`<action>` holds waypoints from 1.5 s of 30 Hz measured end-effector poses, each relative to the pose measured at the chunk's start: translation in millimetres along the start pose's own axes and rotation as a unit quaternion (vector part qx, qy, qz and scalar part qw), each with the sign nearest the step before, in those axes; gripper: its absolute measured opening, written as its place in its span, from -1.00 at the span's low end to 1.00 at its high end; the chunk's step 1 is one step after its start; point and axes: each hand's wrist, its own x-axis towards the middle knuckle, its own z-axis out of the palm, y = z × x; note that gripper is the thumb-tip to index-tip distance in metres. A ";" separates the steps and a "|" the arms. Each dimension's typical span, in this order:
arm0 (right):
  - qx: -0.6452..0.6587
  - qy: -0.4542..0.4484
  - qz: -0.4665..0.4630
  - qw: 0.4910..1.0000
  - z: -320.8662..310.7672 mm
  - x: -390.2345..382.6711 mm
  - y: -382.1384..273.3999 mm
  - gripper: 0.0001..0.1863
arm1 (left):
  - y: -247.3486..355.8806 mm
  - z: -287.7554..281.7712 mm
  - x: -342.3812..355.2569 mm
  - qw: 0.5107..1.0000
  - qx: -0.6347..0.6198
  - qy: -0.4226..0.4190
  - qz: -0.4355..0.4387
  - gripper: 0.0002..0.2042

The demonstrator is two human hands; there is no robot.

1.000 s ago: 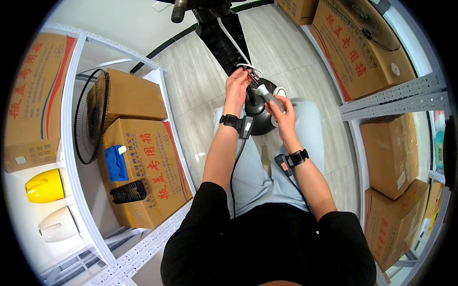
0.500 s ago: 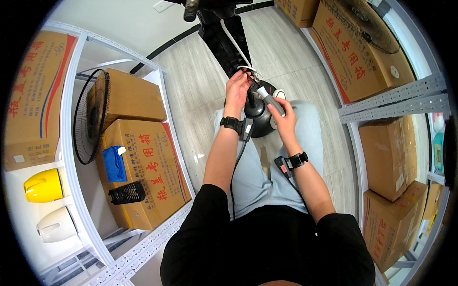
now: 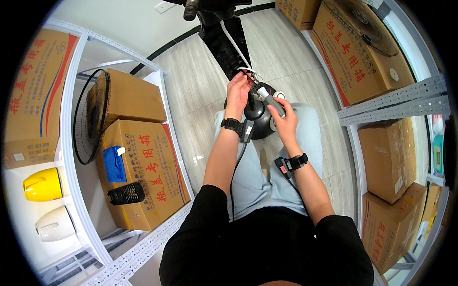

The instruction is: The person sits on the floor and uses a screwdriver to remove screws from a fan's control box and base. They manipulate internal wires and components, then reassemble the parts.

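Observation:
Before me stands a black stand-like appliance with a round base (image 3: 260,125), a pole and a long dark upper body (image 3: 225,44). Thin wires (image 3: 256,76) and a white cord (image 3: 232,42) hang at the body's lower end. My left hand (image 3: 238,88) is closed there, its fingertips pinching the thin wires; the exact grip is partly hidden. In my right hand (image 3: 286,119) is a screwdriver-like tool (image 3: 273,102) with a grey grip and white collar. Its front end points up and left, close to the wires and my left fingertips.
At left, a shelf (image 3: 88,35) holds cartons (image 3: 143,171), a fan grille (image 3: 90,117), a blue cloth (image 3: 113,163), a black slotted part (image 3: 126,193), and yellow (image 3: 43,185) and white housings (image 3: 56,224). More cartons (image 3: 389,157) and another grille (image 3: 362,21) are at right.
The tool and both hands stay nearly in place. My left fingers have shifted very slightly at the wires.

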 end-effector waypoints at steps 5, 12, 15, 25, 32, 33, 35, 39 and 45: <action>-0.078 0.015 -0.149 0.986 3.0 0.0 -9.1 -0.62 | 2.3 7.6 -2.6 1.000 -0.025 0.005 -0.010 -0.80; 0.208 -0.003 0.099 0.973 9.7 1.6 -6.0 -0.64 | 3.2 17.4 -9.2 0.997 0.050 -0.011 -0.061 -0.86; 0.341 -0.105 0.335 0.872 -3.7 8.6 -24.2 -0.63 | 4.2 13.1 -10.9 0.997 0.063 -0.007 -0.050 -0.86; -0.071 -0.035 0.027 0.997 4.5 -0.2 -8.9 -0.55 | 4.7 17.1 -11.6 0.997 0.042 -0.009 -0.065 -0.85; 0.333 -0.162 0.399 0.839 -11.4 10.4 -4.5 -0.63 | 4.8 15.9 -11.9 0.997 0.050 -0.007 -0.063 -0.82; 0.313 -0.161 0.385 0.853 -9.1 10.5 -5.6 -0.63 | 5.8 16.5 -11.9 0.997 0.047 -0.007 -0.063 -0.81; 0.106 -0.077 0.158 0.979 2.5 5.0 2.0 -0.61 | 4.7 16.4 -12.4 0.997 0.039 -0.002 -0.065 -0.81; -0.026 0.011 -0.003 1.000 7.6 -0.2 8.0 -0.59 | 5.1 17.4 -13.3 0.998 0.044 0.008 -0.053 -0.83; 0.305 -0.177 0.363 0.862 -13.1 11.2 7.0 -0.48 | 4.9 21.9 -14.5 0.997 0.056 0.015 -0.049 -0.85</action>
